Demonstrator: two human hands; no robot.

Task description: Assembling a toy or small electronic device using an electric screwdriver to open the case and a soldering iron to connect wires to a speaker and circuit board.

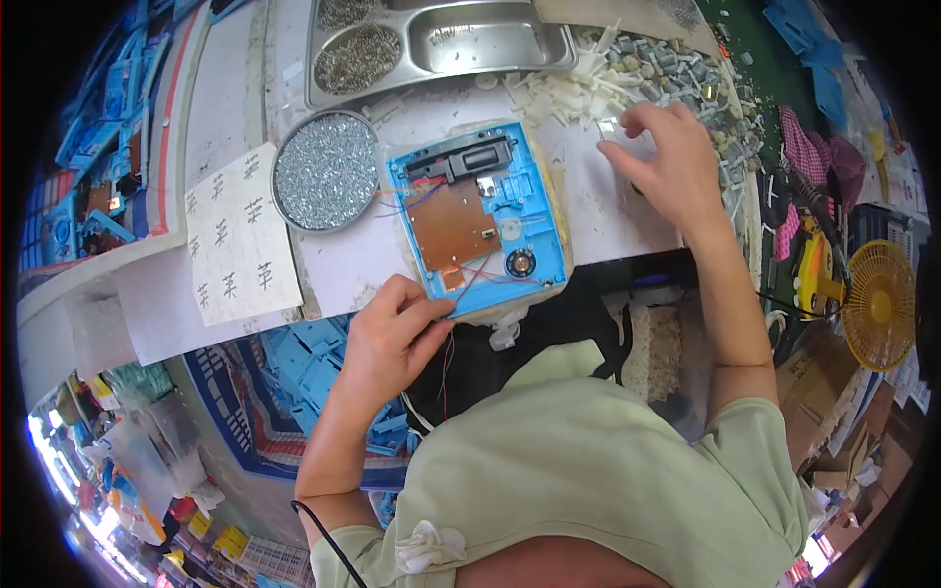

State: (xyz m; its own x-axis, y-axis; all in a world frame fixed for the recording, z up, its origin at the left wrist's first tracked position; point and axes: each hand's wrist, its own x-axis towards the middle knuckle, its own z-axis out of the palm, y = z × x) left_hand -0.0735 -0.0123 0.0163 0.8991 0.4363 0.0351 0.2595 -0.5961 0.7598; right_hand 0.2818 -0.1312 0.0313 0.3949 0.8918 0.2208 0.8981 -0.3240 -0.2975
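A shallow blue plastic casing [549, 235] lies on the bench in front of me. It holds a brown circuit board [446, 227], a black module [461, 157], a small round speaker-like part [520, 263] and thin red and blue wires. My left hand [392, 333] pinches the casing's near left corner with thumb and finger; red wires hang down beside it. Right of the casing, my right hand [671, 167] reaches over the bench with thumb and fingers apart. A small shiny part [610, 129] lies by its fingertips, at the edge of a pile of small grey motors [676, 73].
White plastic pieces [561, 95] lie beyond the casing. Left of it stand a round tin of small screws [325, 171] and a paper sheet [245, 245]. A steel compartment tray [441, 73] is behind. Blue casings [304, 363] fill a crate below; a yellow fan [879, 306] stands right.
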